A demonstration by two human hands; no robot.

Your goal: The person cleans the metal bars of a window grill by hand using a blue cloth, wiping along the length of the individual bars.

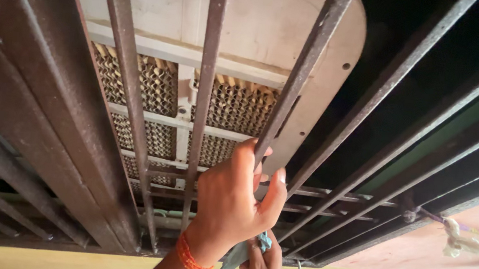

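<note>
The left hand [229, 201], an orange thread band at its wrist, closes its fingers [274, 188] around one rusty brown iron window bar [302, 70]. Just below that bar, the right hand [264, 267] pinches a crumpled light blue cloth [237, 256]. Behind the bar sits a cream plastic air cooler [263, 24] with a honeycomb pad. A knotted rag [465, 241] hangs well right of the bar.

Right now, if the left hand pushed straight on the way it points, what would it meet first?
The left hand already grips a rusty bar; beyond it, probably the white cooler panel, though depth is unclear.
</note>
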